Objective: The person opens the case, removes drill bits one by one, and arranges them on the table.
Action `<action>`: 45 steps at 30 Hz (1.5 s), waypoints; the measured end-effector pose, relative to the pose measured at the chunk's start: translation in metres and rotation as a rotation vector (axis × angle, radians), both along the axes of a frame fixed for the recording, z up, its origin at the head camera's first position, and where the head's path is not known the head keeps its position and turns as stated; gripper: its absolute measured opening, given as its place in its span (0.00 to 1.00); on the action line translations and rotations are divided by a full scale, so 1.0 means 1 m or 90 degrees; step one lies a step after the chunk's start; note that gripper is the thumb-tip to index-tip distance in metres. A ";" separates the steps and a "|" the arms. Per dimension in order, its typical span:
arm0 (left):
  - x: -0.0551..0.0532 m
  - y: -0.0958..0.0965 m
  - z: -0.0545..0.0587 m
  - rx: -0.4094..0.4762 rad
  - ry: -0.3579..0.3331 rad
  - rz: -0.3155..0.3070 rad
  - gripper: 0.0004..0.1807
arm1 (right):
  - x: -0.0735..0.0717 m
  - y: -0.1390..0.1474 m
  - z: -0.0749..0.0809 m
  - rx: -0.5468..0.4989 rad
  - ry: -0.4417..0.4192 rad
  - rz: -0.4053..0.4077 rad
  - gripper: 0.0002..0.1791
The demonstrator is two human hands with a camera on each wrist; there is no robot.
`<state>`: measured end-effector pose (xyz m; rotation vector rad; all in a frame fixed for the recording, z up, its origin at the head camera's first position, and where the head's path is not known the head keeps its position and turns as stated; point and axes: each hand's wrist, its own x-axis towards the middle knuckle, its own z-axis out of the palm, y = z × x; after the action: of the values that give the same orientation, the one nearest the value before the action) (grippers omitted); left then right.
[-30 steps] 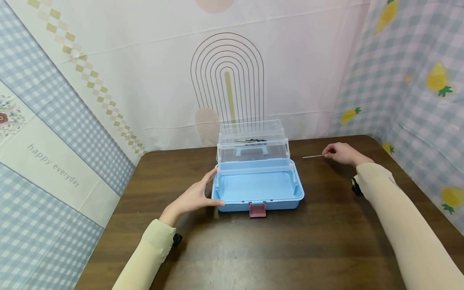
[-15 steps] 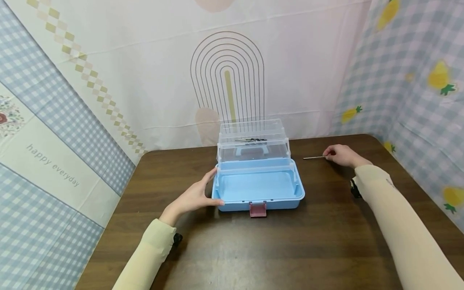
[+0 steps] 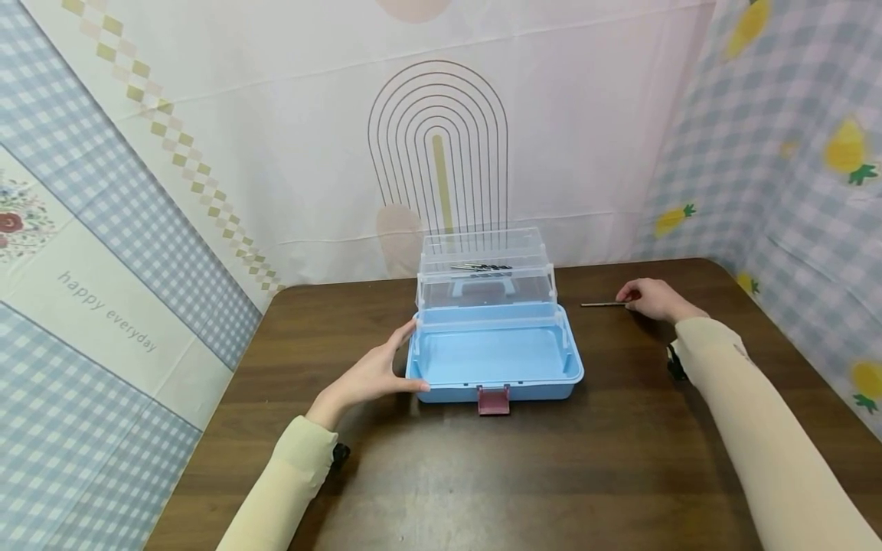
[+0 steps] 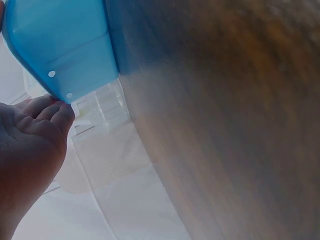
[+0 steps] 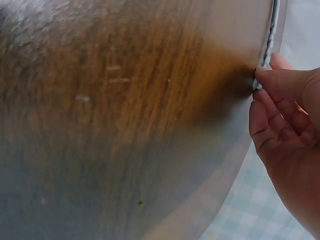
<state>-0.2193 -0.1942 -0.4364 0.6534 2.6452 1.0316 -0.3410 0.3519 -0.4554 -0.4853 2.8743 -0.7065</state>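
A light blue toolbox (image 3: 492,392) stands opened out on the brown table, with clear stepped trays (image 3: 485,290) raised at its back and a pink latch (image 3: 494,401) hanging at its front. My left hand (image 3: 375,375) grips the box's left end, thumb on the front rim and fingers toward the back corner. In the left wrist view, its fingertips (image 4: 62,114) bend against the blue rim. To the right of the box, my right hand (image 3: 656,299) pinches one end of a drill bit (image 3: 601,304). The bit's twisted flutes show in the right wrist view, low over or on the table; cannot tell which.
Several dark drill bits (image 3: 482,267) lie in one of the clear trays. A blue handle (image 3: 484,287) shows through the trays. Behind the table (image 3: 441,474) hangs a printed cloth (image 3: 310,153), and checked cloth (image 3: 813,229) covers the right side.
My right hand has moved slightly toward the front with the drill bit, which now lies more level. The left hand stays on the toolbox. The head view has shifted a little.
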 end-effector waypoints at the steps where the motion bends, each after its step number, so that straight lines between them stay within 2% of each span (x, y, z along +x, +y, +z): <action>1: 0.000 0.000 0.000 0.000 0.000 0.000 0.65 | 0.000 0.000 0.000 -0.001 0.001 -0.001 0.08; 16: 0.002 0.000 -0.001 -0.002 -0.005 0.011 0.66 | 0.001 0.002 -0.001 -0.003 0.010 -0.005 0.08; 45: 0.002 0.001 0.000 -0.001 -0.001 0.001 0.66 | 0.002 0.003 -0.001 -0.006 0.002 -0.001 0.10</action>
<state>-0.2177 -0.1929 -0.4360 0.6492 2.6447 1.0309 -0.3395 0.3545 -0.4567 -0.4853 2.8762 -0.7216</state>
